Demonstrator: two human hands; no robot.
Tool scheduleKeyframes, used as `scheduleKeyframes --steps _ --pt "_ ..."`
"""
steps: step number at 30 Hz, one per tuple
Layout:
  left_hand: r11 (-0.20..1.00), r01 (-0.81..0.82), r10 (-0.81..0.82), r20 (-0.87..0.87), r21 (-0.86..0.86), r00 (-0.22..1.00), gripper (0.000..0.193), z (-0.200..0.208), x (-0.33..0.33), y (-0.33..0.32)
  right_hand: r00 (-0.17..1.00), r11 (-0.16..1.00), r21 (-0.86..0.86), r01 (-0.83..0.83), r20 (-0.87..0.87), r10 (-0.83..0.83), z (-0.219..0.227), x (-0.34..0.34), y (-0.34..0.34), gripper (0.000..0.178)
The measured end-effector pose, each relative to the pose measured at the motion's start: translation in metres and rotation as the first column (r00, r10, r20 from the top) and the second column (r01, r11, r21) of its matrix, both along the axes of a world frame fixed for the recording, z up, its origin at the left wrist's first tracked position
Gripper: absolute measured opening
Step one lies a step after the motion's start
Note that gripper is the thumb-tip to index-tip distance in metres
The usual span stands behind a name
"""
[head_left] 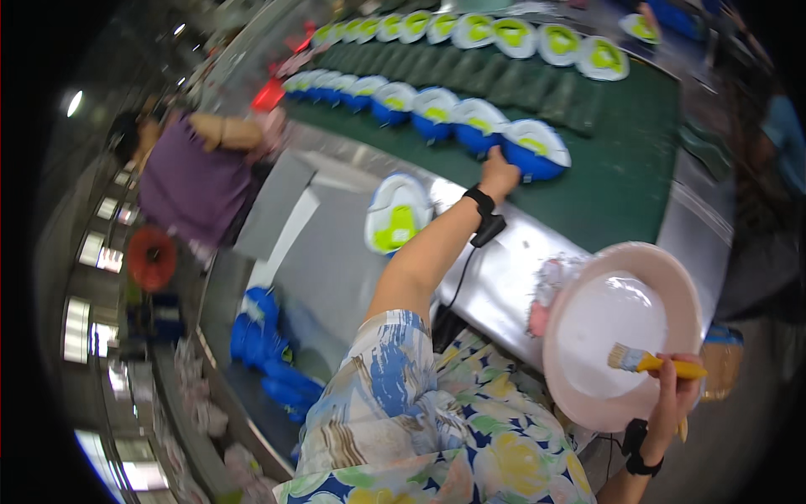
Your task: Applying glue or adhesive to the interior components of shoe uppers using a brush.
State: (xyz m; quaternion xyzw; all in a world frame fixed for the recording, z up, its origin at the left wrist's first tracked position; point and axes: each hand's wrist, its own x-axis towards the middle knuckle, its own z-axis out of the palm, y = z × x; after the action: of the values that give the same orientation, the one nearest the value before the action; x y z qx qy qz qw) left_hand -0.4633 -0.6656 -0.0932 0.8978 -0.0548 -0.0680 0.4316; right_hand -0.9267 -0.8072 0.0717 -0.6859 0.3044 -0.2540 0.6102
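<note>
My left hand (pixel 500 176) reaches over the green belt and has its fingers closed on the near side of a blue shoe upper (pixel 537 161) with a white and lime inside. That upper stands at the right end of a row of similar blue uppers (pixel 434 118). In my right hand (pixel 674 395) is a brush (pixel 651 361) with a yellow handle and pale bristles. The bristles are over a pale pink basin (pixel 558 382) of white liquid (pixel 600 328). Nearer my left forearm, another upper (pixel 398 214) lies on the grey tabletop, its white and lime face up.
Dark green soles (pixel 504 84) line the belt (pixel 621 181), with white and lime uppers (pixel 514 35) behind them. Blue pieces (pixel 264 344) pile up at lower left. A person in purple (pixel 197 181) works at the left. A pinkish cloth (pixel 547 290) lies beside the basin.
</note>
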Motion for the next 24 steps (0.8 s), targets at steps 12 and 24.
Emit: scheduleKeyframes --steps 12,24 --pt "0.402 -0.619 0.272 0.557 0.675 0.784 0.105 0.126 -0.142 0.496 0.963 0.962 -0.048 -0.268 -0.026 0.267 -0.037 0.021 -0.021 0.018" --pt "0.752 -0.410 0.158 -0.464 -0.515 0.872 0.045 0.151 -0.163 0.524 0.957 0.956 -0.046 -0.289 -0.007 0.289 -0.017 0.017 0.004 0.013"
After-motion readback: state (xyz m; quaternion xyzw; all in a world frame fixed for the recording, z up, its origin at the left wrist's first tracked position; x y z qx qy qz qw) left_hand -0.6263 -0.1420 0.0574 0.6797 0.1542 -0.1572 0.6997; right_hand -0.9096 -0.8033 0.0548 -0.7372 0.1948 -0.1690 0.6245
